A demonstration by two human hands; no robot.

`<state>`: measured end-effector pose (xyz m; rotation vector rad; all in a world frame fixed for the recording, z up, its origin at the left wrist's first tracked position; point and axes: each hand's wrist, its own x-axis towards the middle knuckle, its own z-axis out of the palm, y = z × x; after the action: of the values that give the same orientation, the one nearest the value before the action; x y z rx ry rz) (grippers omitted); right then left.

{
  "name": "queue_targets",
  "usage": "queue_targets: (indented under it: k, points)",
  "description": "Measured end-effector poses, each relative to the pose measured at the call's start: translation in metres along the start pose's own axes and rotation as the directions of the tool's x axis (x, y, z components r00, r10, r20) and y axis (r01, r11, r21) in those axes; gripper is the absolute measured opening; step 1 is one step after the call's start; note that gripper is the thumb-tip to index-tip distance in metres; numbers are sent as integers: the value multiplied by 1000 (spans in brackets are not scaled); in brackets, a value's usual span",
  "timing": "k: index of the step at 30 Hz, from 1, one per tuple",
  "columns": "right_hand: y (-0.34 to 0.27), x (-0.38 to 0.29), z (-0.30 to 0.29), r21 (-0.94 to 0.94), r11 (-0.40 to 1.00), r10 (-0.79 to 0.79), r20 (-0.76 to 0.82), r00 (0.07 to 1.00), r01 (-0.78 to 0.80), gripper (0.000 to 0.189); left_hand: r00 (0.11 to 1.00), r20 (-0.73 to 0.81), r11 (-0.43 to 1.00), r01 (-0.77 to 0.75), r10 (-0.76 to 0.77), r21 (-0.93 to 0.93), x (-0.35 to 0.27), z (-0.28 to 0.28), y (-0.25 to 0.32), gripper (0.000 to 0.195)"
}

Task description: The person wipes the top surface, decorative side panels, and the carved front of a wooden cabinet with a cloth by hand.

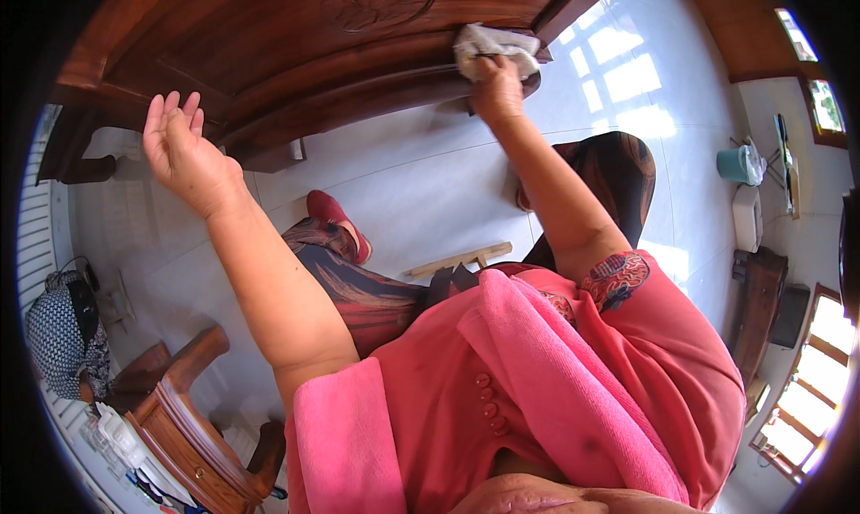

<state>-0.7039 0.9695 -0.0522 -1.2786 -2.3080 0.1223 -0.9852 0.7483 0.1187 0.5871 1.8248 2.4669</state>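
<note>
My right hand (499, 91) grips a crumpled white cloth (497, 42), which lies against the lower edge of a large dark wooden furniture panel (282, 37), near its right end. A round floral carving (379, 0) decorates that panel, and curved moulding (349, 101) runs along its base. To the left, my left hand (178, 144) is raised with its palm turned up, the fingers slightly curled and holding nothing. It appears in front of the panel's lower left part; whether it touches the wood I cannot tell.
Beneath me, a low wooden stool (463, 259) stands on the pale tiled floor (416, 171). A carved wooden chair or cabinet (195, 440) is at lower left, beside a patterned bag (64, 333). A teal bin (732, 165) stands by the right wall. A pink towel (564, 373) hangs over my shoulders.
</note>
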Motion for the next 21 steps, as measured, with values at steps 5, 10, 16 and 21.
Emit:
queue_targets:
  k: [5, 10, 16, 21]
  points:
    - [-33, 0, 8, -28, 997, -75, 31, 997, 76, 34, 999, 46, 1000, 15, -14, -26, -4, 14, -7, 38]
    - [21, 1, -11, -130, 983, -141, -58, 988, 133, 34, 1000, 22, 1000, 7, -6, -22, -4, 8, -5, 38]
    - [59, 5, -24, -120, 991, 54, -94, 994, -65, 37, 1000, -6, 1000, 5, -5, -28, -3, -1, -2, 37]
    - [9, 1, -1, -114, 992, -46, 43, 998, 51, 36, 1000, 19, 999, 21, -20, -50, -7, 9, -1, 37]
